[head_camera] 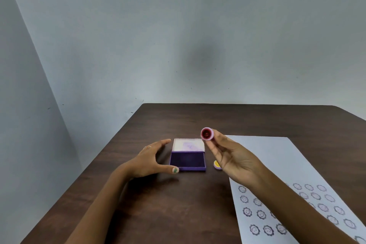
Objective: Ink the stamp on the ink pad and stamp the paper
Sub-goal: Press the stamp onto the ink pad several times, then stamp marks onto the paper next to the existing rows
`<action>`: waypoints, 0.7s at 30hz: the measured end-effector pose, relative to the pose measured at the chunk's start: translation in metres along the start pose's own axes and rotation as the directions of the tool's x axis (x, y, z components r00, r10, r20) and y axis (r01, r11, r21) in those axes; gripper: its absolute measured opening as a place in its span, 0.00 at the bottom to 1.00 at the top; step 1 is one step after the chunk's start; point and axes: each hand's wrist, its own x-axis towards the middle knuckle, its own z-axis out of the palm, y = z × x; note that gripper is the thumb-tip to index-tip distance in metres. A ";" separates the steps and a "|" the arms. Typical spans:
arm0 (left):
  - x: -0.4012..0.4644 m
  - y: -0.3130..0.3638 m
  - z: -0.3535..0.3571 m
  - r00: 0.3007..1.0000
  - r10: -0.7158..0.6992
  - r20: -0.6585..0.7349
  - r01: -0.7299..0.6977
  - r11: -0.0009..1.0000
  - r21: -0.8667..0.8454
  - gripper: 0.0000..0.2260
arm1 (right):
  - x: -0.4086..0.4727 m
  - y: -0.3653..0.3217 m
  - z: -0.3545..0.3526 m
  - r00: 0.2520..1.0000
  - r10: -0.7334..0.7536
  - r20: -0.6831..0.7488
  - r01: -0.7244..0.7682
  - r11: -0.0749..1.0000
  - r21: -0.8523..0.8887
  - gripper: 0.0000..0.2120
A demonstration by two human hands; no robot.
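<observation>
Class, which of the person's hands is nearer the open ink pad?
Left. The left hand cups the ink pad's left edge; the right hand holds the stamp raised beside it.

Left hand (150, 159) flanks the ink pad (187, 159); table (168, 204) in front lies bare.

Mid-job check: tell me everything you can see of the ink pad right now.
The ink pad is a small purple rectangular case lying open on the dark wooden table. Its dark violet pad faces up. The hinged lid stands back behind it, its whitish inside smudged purple. The left hand cups its left side, thumb at the front corner; contact is unclear. The right hand holds the stamp above its right rear corner.
</observation>
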 end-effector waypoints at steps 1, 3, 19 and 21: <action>0.000 -0.001 0.000 1.000 0.002 -0.021 -0.003 0.998 -0.066 0.43 | -0.004 -0.005 -0.003 1.000 -0.004 0.008 0.004 1.000 0.027 0.08; 0.000 0.000 0.002 0.990 0.014 -0.139 -0.040 0.982 -0.185 0.39 | -0.012 -0.016 -0.010 1.000 -0.021 0.015 0.021 0.999 0.050 0.08; 0.027 0.147 0.081 0.771 0.448 -0.452 -0.478 0.877 0.053 0.12 | -0.060 -0.138 -0.107 0.961 -0.260 -0.090 0.249 0.961 -0.118 0.07; 0.035 0.174 0.103 0.812 0.507 -0.289 -0.504 0.859 0.092 0.16 | -0.068 -0.155 -0.122 0.946 -0.314 -0.085 0.287 0.928 -0.239 0.07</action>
